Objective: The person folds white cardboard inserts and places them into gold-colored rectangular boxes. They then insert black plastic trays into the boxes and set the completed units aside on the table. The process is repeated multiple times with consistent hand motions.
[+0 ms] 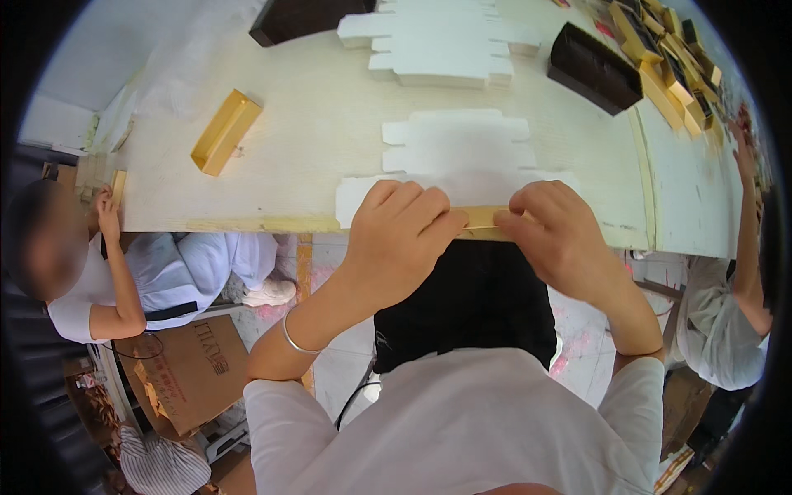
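A flat white card box blank with notched tabs lies at the table's front edge. Its near edge shows as a gold panel, apparently the blank's other side turned up. My left hand grips the left end of this panel, fingers curled over it and thumb pointing inward. At the right end my right hand pinches the panel between thumb and bent fingers. The fingertips partly hide the fold. Farther left on the table rests an open, formed gold box.
A stack of white blanks sits farther back. Beside it are a dark block-shaped object and another dark box. Gold boxes pile up at far right. One person works at left, another at right.
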`<state>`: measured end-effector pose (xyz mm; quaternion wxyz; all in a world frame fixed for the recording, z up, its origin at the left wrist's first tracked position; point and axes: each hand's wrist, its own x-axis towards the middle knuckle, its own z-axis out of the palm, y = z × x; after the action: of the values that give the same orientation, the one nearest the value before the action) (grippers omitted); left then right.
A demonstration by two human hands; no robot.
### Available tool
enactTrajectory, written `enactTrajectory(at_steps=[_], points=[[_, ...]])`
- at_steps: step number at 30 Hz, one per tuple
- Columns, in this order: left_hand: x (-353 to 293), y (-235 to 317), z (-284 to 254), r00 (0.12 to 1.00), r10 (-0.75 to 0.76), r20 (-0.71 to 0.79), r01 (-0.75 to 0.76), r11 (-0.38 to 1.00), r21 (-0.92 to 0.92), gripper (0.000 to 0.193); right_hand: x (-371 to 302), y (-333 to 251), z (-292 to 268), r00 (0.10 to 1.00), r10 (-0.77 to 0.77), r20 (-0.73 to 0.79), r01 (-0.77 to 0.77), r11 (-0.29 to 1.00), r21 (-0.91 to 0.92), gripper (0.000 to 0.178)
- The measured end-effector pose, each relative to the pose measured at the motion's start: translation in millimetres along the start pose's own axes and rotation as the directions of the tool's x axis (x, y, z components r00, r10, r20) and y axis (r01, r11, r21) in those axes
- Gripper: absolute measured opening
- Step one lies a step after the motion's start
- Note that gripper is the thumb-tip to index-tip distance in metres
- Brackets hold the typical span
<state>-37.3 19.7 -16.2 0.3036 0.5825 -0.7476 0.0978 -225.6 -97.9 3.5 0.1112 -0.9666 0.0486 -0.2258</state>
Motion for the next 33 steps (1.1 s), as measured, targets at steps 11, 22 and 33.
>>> enactTrajectory(at_steps=[11, 22, 33], points=[[-28, 1, 20, 0.988, -0.108, -0.114, 0.088, 0.982, -0.17, 0.013, -17, -18, 36, 0.991, 0.033, -0.133, -0.047, 0.994, -0.103, 0.017], [17, -8, -8, 0.97, -0.239, 0.053, 0.234, 0.969, 0.077, 0.025, 35, 4, 13, 0.846, 0.388, 0.366, -0.466, 0.871, 0.154, 0.015], [8, -32, -27, 0.802, -0.342, 0.489, 0.51, 0.818, -0.266, 0.038, -16, 1, -8, 0.999, 0.028, 0.023, -0.035, 0.93, 0.366, 0.053]])
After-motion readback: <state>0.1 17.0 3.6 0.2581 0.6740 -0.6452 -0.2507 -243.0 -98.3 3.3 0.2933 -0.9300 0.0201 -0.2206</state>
